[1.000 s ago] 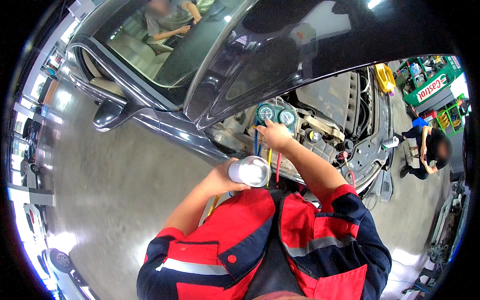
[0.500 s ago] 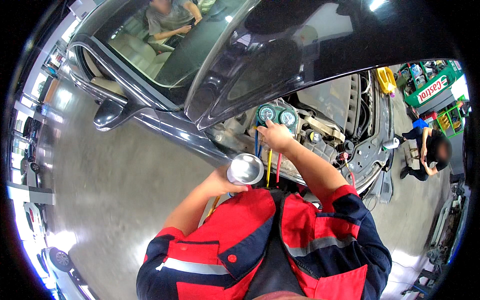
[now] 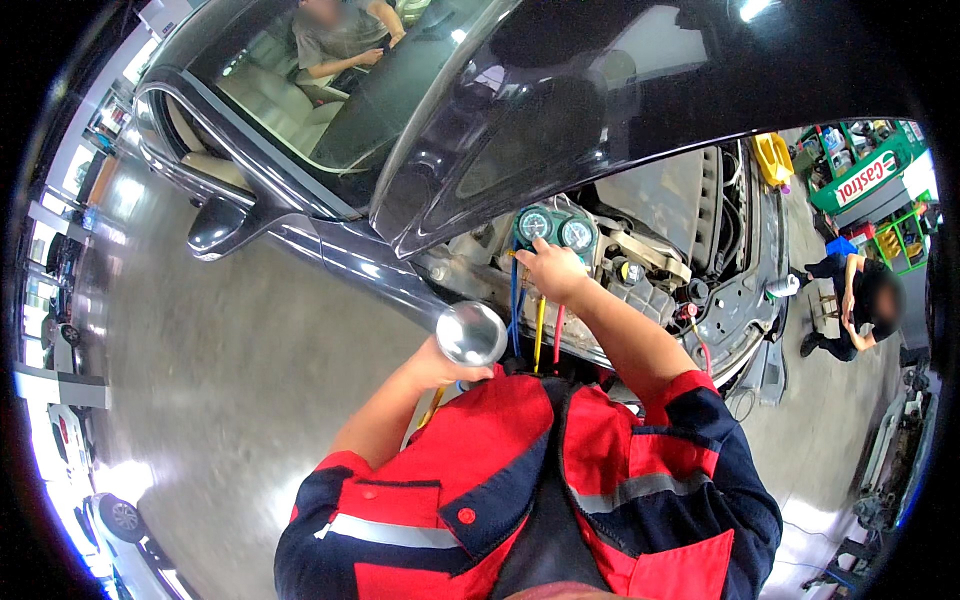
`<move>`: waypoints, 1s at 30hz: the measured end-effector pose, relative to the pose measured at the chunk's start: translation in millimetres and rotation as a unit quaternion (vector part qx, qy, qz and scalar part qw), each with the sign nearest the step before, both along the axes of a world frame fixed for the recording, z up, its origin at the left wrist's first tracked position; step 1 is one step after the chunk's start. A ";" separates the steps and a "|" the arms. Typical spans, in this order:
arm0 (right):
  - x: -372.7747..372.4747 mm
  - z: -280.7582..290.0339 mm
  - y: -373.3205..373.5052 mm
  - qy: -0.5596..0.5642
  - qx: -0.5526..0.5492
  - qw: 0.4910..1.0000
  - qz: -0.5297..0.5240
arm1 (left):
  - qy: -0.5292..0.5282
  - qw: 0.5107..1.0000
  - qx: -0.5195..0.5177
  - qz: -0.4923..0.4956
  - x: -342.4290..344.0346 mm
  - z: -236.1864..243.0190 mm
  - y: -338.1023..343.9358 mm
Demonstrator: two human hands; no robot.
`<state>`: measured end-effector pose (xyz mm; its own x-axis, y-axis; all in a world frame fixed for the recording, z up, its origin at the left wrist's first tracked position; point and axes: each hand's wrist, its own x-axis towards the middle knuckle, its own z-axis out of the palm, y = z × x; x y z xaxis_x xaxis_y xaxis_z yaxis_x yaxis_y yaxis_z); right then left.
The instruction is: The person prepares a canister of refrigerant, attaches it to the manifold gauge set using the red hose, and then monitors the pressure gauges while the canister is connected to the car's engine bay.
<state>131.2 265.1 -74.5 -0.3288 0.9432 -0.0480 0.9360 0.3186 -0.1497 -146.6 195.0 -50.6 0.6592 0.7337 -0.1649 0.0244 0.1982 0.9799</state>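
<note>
My left hand [image 3: 432, 366] is wrapped around a silver metal can [image 3: 471, 334], its shiny round end facing up. The can is in front of my chest, beside the car's fender. Below that hand a short length of yellow hose [image 3: 430, 408] shows. At the engine bay's near edge sits a manifold gauge set [image 3: 577, 232] with two round dials in a green surround. The fingers of my right hand [image 3: 553, 268] close on its lower left part; what exactly they pinch is hidden. Blue [image 3: 516, 300], yellow [image 3: 540, 335] and red [image 3: 558, 335] hoses hang down from the set.
The raised dark hood [image 3: 640, 90] overhangs the engine bay [image 3: 660, 215]. Left of it are the fender and side mirror [image 3: 222, 228]. One person [image 3: 345, 50] sits behind the windshield; another [image 3: 860, 300] sits at the right. A yellow container [image 3: 772, 160] stands past the car's front.
My left hand has shifted slightly left with the can, and the can has tilted a little. My right hand stays at the gauge set.
</note>
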 end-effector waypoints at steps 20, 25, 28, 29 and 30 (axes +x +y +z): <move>3.3 -0.9 0.7 -0.006 -0.028 0.999 -0.017 | 0.409 0.891 0.172 -0.092 19.8 23.9 15.0; 2.6 -0.9 -2.5 -0.010 -0.005 1.000 -0.003 | 0.017 0.999 0.019 -0.025 0.6 -8.7 -5.0; 5.4 -3.9 0.5 -0.015 -0.031 0.999 -0.019 | 0.399 0.899 0.163 -0.082 18.9 20.1 13.7; 0.4 0.8 -1.4 -0.016 -0.026 1.000 -0.007 | 0.246 0.957 0.148 -0.040 5.3 2.2 5.8; -4.0 6.5 2.2 -0.017 -0.012 1.000 0.001 | 0.085 0.988 0.130 0.002 -13.2 -29.4 -3.3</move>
<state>127.3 267.2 -68.0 -0.3288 0.9408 -0.0823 0.9399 0.3175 -0.1255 -159.9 191.7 -80.0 0.6352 0.7683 -0.0790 0.1937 -0.0595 0.9792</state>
